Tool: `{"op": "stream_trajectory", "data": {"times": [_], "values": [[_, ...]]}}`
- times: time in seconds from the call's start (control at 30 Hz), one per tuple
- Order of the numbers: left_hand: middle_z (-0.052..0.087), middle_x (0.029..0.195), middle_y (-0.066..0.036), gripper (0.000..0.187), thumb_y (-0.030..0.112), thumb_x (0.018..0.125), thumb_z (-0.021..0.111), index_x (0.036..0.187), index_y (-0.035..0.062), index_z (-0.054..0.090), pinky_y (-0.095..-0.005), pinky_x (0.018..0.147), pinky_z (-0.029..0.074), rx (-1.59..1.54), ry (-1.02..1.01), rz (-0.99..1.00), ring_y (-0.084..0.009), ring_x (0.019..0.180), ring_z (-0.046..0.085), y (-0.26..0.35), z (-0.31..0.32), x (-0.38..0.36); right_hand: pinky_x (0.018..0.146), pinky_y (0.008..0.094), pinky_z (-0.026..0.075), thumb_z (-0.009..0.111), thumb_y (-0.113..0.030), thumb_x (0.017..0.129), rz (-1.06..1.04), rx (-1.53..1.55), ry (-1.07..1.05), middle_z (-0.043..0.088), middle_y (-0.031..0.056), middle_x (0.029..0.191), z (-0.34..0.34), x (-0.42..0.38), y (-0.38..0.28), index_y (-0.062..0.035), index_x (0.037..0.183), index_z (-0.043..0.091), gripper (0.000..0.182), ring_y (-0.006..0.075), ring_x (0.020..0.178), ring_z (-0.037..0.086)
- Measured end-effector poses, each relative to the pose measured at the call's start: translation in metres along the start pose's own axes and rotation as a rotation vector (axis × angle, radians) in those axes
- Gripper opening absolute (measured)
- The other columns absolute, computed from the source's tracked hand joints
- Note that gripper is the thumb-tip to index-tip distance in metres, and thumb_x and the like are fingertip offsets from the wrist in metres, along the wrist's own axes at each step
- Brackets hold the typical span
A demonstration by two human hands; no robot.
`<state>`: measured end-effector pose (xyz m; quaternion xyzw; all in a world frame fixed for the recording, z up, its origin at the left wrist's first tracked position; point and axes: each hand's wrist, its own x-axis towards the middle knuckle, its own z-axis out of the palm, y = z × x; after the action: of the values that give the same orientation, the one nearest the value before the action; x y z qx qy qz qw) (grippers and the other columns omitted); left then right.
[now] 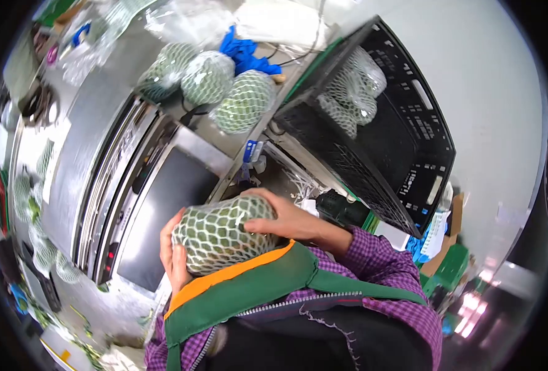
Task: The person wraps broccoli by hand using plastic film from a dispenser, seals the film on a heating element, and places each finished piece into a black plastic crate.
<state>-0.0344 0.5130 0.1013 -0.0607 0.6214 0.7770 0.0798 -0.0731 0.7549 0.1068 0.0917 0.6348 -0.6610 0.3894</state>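
My left hand (176,256) and my right hand (286,216) hold a large green melon-like fruit (221,238) between them, close against the apron (249,284). White foam netting covers the fruit, with a shiny film over part of it. The left fingers curl around its left end. On the other side, my right thumb presses on top while the other right fingers are mostly hidden behind. Just beyond the fruit lies the dark flat plate (169,210) of a metal machine.
Several netted fruits (246,102) rest on the bench beside a blue cloth (243,52). At the right, a tilted black crate (403,133) holds more netted fruits (351,93). More netted ones (42,247) lie at the far left, past the metal machine (88,167).
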Motion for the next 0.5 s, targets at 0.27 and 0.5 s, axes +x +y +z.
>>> {"op": "stream_trajectory", "data": {"times": [0.27,0.5], "values": [[0.025,0.148,-0.018,0.076,0.035,0.091,0.055,0.147,0.0053,0.012,-0.0388,0.110,0.023,0.021,-0.619,0.142,-0.0283,0.137,0.026,0.033,0.132,0.102,0.095,0.0309,0.041,0.069,-0.030,0.061,-0.518,0.081,0.688,0.055,0.0101,0.117,-0.173,-0.118,-0.042,0.0018,0.125,0.047,0.075,0.0193,0.108,0.053],[0.058,0.122,-0.013,0.043,0.017,0.095,0.051,0.134,0.0025,0.043,-0.0323,0.095,0.043,0.007,-0.670,-0.335,-0.0188,0.111,0.055,-0.030,0.154,0.104,0.094,0.0340,0.044,0.058,-0.026,0.084,-0.338,0.406,0.851,0.055,0.0089,0.123,-0.297,-0.189,0.078,-0.0047,0.135,0.039,0.058,0.0187,0.113,0.053]]}}
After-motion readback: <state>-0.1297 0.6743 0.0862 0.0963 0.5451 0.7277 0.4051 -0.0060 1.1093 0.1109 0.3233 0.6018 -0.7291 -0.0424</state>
